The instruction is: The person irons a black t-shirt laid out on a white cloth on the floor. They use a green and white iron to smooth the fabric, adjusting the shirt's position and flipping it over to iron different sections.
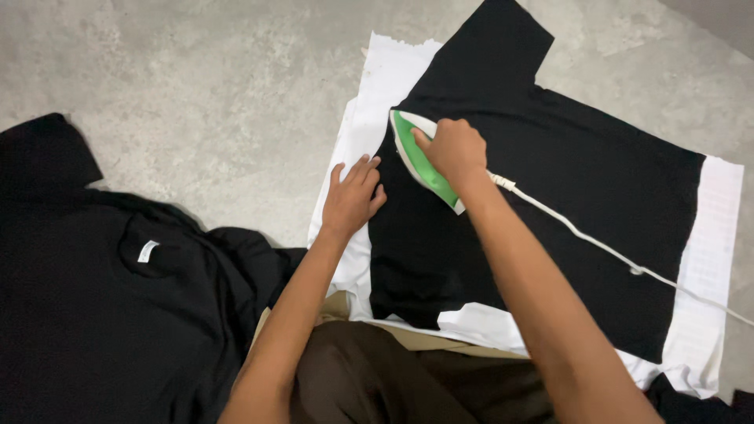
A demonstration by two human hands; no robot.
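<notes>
A black T-shirt lies spread flat on a white cloth on the floor. My right hand grips a green and white iron that rests on the shirt near its left edge. The iron's white cord trails right across the shirt. My left hand lies flat with fingers apart, pressing down on the white cloth and the shirt's left edge beside the iron.
A pile of black garments, one with a small white neck label, lies at the left on the grey concrete floor. My legs in dark brown trousers are at the bottom centre.
</notes>
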